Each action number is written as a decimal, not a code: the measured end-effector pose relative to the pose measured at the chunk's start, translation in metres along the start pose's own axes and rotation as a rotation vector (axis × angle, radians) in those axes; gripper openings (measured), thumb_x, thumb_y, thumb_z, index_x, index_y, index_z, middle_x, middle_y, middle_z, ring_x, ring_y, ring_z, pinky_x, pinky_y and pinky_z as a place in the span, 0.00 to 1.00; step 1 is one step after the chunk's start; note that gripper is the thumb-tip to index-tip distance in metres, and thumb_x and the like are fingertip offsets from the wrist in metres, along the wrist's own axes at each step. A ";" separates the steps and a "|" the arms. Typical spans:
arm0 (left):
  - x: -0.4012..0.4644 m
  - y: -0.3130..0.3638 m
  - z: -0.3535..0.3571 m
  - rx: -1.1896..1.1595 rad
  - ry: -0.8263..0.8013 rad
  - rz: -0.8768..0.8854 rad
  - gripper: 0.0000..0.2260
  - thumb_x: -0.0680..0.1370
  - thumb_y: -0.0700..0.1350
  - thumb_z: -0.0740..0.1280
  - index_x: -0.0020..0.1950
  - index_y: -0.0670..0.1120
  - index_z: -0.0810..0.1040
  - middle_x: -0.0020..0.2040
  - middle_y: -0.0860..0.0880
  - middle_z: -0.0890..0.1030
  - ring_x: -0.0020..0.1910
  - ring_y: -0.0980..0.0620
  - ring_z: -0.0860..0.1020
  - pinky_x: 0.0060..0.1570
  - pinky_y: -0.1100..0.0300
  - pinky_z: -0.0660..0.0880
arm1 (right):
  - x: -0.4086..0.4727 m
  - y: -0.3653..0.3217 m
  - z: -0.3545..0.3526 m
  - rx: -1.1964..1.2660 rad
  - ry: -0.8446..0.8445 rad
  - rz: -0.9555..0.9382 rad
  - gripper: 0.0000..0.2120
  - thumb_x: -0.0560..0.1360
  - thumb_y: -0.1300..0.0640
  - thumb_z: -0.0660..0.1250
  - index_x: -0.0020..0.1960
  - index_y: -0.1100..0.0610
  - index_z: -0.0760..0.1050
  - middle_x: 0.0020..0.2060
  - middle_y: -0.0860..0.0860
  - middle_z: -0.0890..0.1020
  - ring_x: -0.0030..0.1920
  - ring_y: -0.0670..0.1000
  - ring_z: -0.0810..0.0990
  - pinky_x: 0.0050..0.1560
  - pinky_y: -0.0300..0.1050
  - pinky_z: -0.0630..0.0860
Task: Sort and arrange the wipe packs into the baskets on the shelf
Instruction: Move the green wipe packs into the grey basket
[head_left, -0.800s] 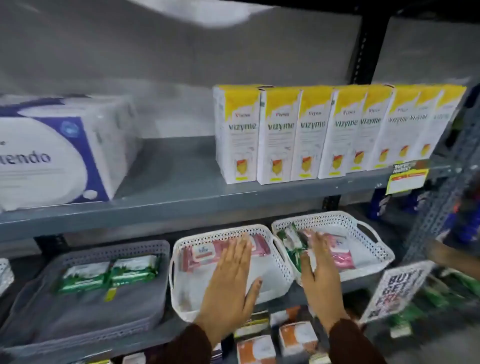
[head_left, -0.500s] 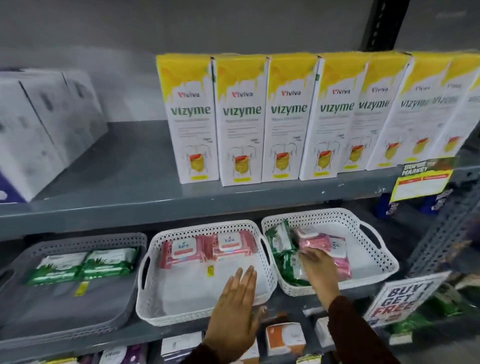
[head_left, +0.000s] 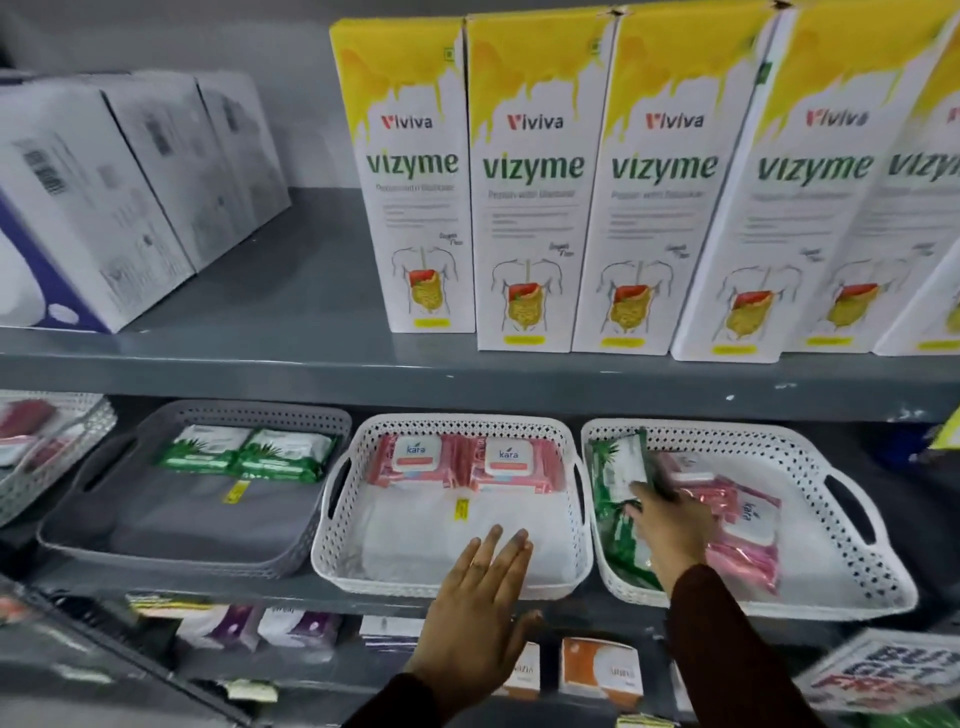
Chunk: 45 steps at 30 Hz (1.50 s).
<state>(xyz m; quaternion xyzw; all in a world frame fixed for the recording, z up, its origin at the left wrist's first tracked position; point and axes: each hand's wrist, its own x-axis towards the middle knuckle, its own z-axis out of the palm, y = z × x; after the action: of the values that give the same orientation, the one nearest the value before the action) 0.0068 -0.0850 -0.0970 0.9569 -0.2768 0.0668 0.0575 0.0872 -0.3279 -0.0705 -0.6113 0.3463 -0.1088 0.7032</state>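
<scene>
Now right hand (head_left: 670, 525) deeper in right basket (head_left: 857, 582), on green pack (head_left: 621, 467).

My left hand (head_left: 480, 618) and right hand (head_left: 670, 525) are both bare, with no rings, watch or gloves. Each arm wears a long, dark maroon-brown sleeve (head_left: 727, 639) of plain cloth that ends snugly at the wrist, without visible buttons, cuffs or markings.

The right hand (head_left: 670, 525) has been moved deeper into the right basket (head_left: 852, 499), its fingertips now laid on the upright green pack (head_left: 621, 467).
</scene>
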 end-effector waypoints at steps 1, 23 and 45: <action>-0.002 -0.002 -0.001 0.003 0.001 -0.012 0.29 0.82 0.60 0.51 0.79 0.45 0.56 0.79 0.49 0.57 0.78 0.46 0.53 0.72 0.50 0.51 | -0.004 -0.002 -0.003 0.051 -0.019 -0.006 0.08 0.75 0.61 0.73 0.53 0.62 0.80 0.46 0.56 0.85 0.47 0.54 0.86 0.49 0.50 0.82; -0.153 -0.252 -0.036 0.038 0.071 -0.396 0.31 0.81 0.60 0.53 0.78 0.41 0.58 0.79 0.46 0.57 0.78 0.46 0.50 0.73 0.51 0.50 | -0.175 0.008 0.241 -0.153 -0.790 -0.150 0.07 0.76 0.69 0.68 0.48 0.59 0.80 0.48 0.58 0.85 0.42 0.49 0.85 0.46 0.42 0.83; -0.132 -0.228 -0.037 -0.074 0.095 -0.264 0.31 0.82 0.62 0.47 0.78 0.42 0.58 0.79 0.47 0.57 0.78 0.47 0.46 0.73 0.50 0.48 | -0.216 0.036 0.274 -0.668 -0.469 -0.649 0.14 0.77 0.60 0.64 0.63 0.54 0.76 0.46 0.56 0.86 0.45 0.56 0.85 0.48 0.50 0.80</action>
<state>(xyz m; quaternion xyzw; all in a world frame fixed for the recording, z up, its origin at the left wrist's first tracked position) 0.0154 0.1809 -0.0981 0.9779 -0.1478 0.0936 0.1141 0.0881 0.0196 -0.0240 -0.8863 -0.0119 -0.0650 0.4584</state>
